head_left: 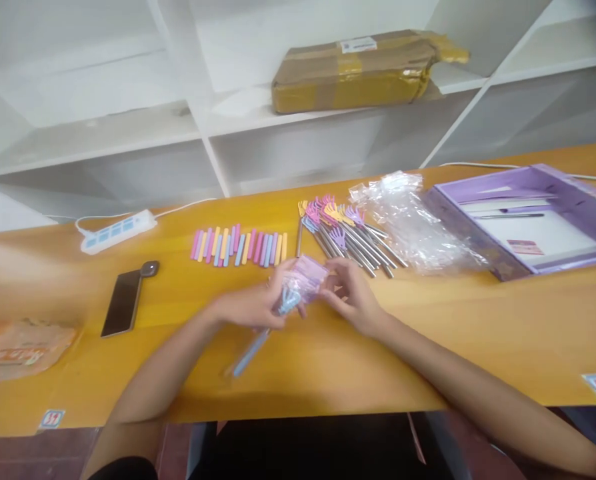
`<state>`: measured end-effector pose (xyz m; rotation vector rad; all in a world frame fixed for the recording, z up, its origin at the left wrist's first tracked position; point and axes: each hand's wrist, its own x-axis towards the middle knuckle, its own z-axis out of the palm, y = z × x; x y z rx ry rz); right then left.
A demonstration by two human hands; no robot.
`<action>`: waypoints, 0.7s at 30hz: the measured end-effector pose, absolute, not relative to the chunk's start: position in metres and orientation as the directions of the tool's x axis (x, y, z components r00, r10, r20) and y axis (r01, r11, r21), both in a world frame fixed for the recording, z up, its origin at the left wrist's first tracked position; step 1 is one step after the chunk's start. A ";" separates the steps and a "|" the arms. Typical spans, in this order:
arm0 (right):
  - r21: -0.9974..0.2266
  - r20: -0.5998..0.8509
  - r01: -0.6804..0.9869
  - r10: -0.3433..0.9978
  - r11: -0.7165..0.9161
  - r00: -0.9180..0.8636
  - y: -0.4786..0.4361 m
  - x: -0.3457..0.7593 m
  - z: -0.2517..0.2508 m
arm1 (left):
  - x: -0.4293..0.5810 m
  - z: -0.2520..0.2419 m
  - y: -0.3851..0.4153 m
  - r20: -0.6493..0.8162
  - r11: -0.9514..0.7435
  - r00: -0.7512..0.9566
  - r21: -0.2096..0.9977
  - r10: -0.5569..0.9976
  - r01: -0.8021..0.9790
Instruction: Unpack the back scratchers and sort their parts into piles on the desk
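My left hand (261,300) is closed around a blue back scratcher (289,301), its claw head near the fingers and its blue handle end (251,353) slanting down to the left. A clear plastic packet with a pink-purple card (308,277) lies over the claw head, between both hands. The fingers of my right hand (351,293) are bent and pinch the packet's right edge. Just beyond the hands is a pile of back scratchers (348,233) with metal rods and pink, yellow, purple and blue claws. Loose coloured handle sleeves (238,247) lie in a row to its left.
Clear plastic bags (413,220) are heaped right of the pile, beside a purple box (513,270) holding papers and a pen. On the left are a phone (122,303), a small dark object (149,268), a power strip (119,232) and an orange bag (28,350). A taped carton (353,73) sits on the shelf.
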<state>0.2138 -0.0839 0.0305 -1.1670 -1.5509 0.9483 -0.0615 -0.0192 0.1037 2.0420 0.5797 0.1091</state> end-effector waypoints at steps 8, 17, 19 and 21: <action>-0.740 0.441 0.467 0.873 0.485 -0.208 -0.072 0.226 0.026 | -0.030 0.048 -0.041 -0.267 0.223 0.883 0.956 0.386 0.191; -0.567 0.629 0.511 0.740 0.647 -0.238 -0.071 0.231 0.027 | -0.031 0.031 -0.032 -0.236 0.348 0.902 0.932 0.361 0.105; -0.544 0.640 0.538 0.733 0.645 -0.232 -0.074 0.228 0.027 | -0.031 0.030 -0.030 -0.235 0.345 0.910 0.932 0.341 0.111; -0.528 0.635 0.564 0.736 0.635 -0.233 -0.076 0.227 0.027 | -0.032 0.029 -0.030 -0.244 0.344 0.913 0.931 0.326 0.126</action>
